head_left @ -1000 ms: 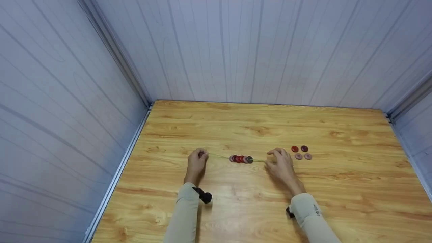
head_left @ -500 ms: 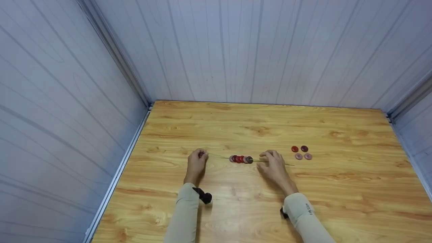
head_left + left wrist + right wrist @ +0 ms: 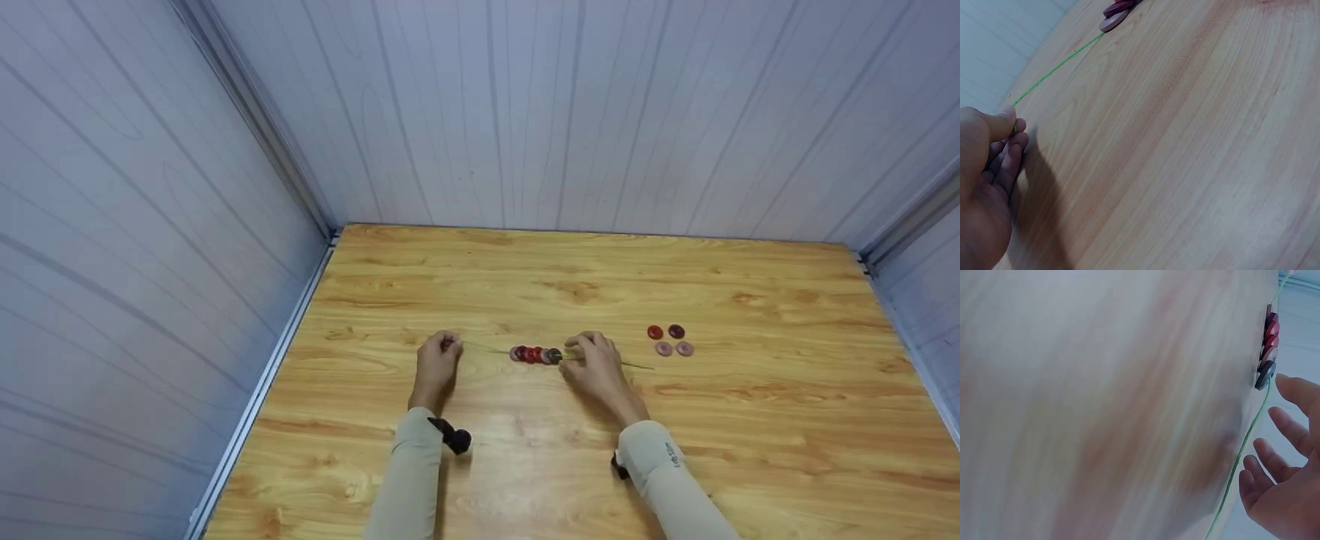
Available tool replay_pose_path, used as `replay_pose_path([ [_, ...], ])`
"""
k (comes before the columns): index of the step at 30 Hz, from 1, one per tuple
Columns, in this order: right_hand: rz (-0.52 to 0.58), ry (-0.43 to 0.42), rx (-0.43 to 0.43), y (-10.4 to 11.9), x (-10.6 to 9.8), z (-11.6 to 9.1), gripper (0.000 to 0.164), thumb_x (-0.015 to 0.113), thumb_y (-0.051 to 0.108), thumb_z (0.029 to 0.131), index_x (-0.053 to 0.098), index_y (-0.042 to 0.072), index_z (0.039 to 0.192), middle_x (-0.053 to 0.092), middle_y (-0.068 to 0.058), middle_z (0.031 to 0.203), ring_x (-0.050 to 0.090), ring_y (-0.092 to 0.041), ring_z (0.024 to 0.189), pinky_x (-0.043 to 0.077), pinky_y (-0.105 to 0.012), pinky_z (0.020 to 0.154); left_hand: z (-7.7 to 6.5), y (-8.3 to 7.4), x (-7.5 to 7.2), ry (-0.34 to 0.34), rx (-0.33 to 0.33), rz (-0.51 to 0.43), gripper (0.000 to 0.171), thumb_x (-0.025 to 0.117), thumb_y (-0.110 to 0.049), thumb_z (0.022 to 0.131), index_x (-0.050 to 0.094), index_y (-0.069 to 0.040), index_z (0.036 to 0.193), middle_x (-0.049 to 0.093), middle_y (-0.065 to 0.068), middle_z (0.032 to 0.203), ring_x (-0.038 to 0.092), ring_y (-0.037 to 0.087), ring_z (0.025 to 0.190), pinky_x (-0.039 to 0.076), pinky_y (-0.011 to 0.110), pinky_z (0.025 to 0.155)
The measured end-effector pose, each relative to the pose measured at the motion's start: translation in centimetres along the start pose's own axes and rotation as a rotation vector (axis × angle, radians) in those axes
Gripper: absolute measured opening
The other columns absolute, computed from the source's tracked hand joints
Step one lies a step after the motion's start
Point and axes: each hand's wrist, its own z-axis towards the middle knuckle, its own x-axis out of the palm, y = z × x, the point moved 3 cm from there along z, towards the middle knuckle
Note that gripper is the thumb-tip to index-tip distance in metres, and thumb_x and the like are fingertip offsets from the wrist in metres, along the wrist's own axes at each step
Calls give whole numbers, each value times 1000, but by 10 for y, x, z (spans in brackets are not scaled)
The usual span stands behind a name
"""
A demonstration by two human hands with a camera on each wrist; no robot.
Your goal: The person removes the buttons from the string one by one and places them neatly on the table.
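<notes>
In the head view a row of overlapping red, mauve and dark buttons (image 3: 532, 355) lies on a green string (image 3: 484, 347). My left hand (image 3: 437, 365) pinches the string's left end between thumb and fingertip; in the left wrist view the string (image 3: 1055, 70) runs straight from those fingers to a mauve button (image 3: 1113, 21). My right hand (image 3: 598, 369) is at the row's right end, its fingers spread apart and relaxed. In the right wrist view its fingertips are near the dark button (image 3: 1265, 375), and the string (image 3: 1239, 453) trails loosely past the fingers.
To the right of my right hand lie several loose buttons: a red button (image 3: 655, 331), a dark purple button (image 3: 676, 331) and mauve ones such as this button (image 3: 684, 349). The wooden table (image 3: 480, 285) meets pale wall panels (image 3: 480, 112) at the back and sides.
My right hand has moved left along the string toward the dark button, and the string's right tail now shows beyond it. The left hand and the button row stay in place.
</notes>
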Motion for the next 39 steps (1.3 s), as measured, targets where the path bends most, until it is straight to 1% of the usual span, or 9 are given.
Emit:
replay_pose_path([
  [7,-5,39,-5,1,5,3,33,70,24,88,63,9,116,48,-16,132,36,-37,127,22,-54,108,-1,1,0,6,-10,-22,10,59,-12,95,64,-4,98,63,8,92,58,18,85,48,30,75],
  [15,-78,0,-20,4,10,6,30,72,24,86,65,11,113,49,-16,132,37,-38,127,24,-56,107,0,-1,-1,-8,43,40,11,59,-12,95,65,-3,98,64,9,93,59,20,87,49,33,78],
  [17,-82,0,-16,5,11,6,29,72,24,86,65,12,112,49,-15,132,37,-37,127,24,-56,107,0,-1,-1,-13,45,38,10,60,-11,94,65,-3,97,64,9,92,59,20,86,49,33,78],
  [24,-101,-2,-33,10,14,7,26,71,24,87,65,13,109,49,-13,130,37,-35,126,26,-55,105,1,0,0,-19,46,24,9,60,-10,94,64,-3,95,65,10,91,60,20,87,49,32,79],
  [29,-127,-18,-55,11,15,7,23,73,23,85,66,13,105,51,-13,128,38,-36,125,26,-56,104,1,1,1,-6,26,2,9,61,-12,94,65,-4,95,64,9,91,59,19,86,49,32,77],
  [35,-114,-2,-44,10,14,8,23,72,24,86,65,12,106,49,-13,129,37,-35,125,25,-55,105,0,1,0,-12,29,-6,8,61,-11,93,65,-4,95,64,9,90,58,18,84,49,31,75],
  [39,-99,1,-26,9,11,7,24,71,25,86,65,12,106,49,-13,130,37,-35,125,24,-54,105,0,1,0,-4,26,6,9,60,-12,94,65,-4,97,64,9,92,58,19,85,49,31,76],
])
